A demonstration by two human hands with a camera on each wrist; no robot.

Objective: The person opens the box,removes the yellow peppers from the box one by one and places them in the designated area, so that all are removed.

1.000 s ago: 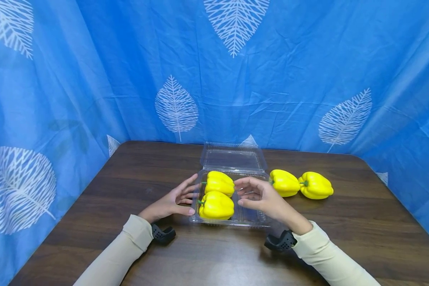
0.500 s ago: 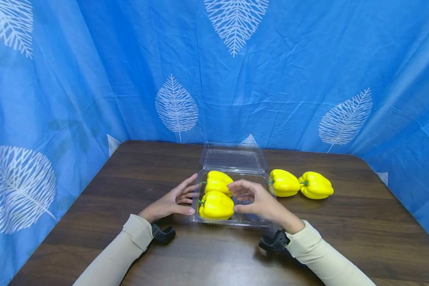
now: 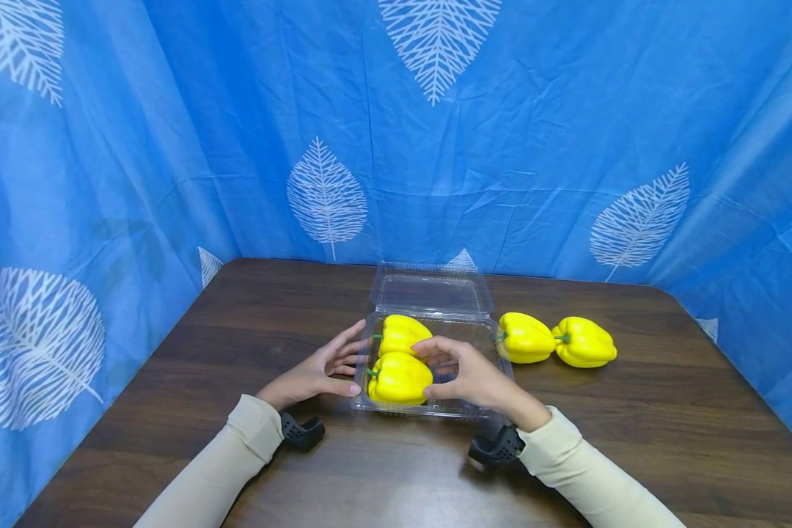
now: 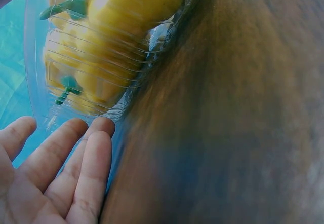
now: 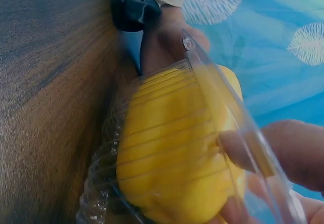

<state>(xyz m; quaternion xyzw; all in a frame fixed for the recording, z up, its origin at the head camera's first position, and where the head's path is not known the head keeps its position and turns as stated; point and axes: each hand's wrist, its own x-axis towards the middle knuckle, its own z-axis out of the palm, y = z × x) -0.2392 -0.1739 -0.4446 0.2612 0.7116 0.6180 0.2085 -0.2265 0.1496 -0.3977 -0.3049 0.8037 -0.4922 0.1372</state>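
Observation:
Two yellow bell peppers lie side by side in the left part of a clear plastic clamshell box [image 3: 465, 409], stems to the left. My right hand [image 3: 470, 375] reaches into the box and holds the right end of the front bell pepper [image 3: 397, 380], thumb on its near side and fingers bent at its far side. The back bell pepper [image 3: 401, 334] lies close behind. My left hand [image 3: 313, 375] rests at the box's left edge, fingers loosely spread; in the left wrist view its fingertips [image 4: 104, 125] are at the ribbed wall.
Two more yellow bell peppers [image 3: 526, 339] [image 3: 584, 342] lie on the wooden table [image 3: 396, 469] right of the box. The box's clear lid [image 3: 432, 290] is folded back, away from me. A blue curtain [image 3: 501, 147] with white leaf prints hangs behind.
My right hand has moved left from beside the peppers onto the front bell pepper. My left hand, the box and the peppers have stayed in place.

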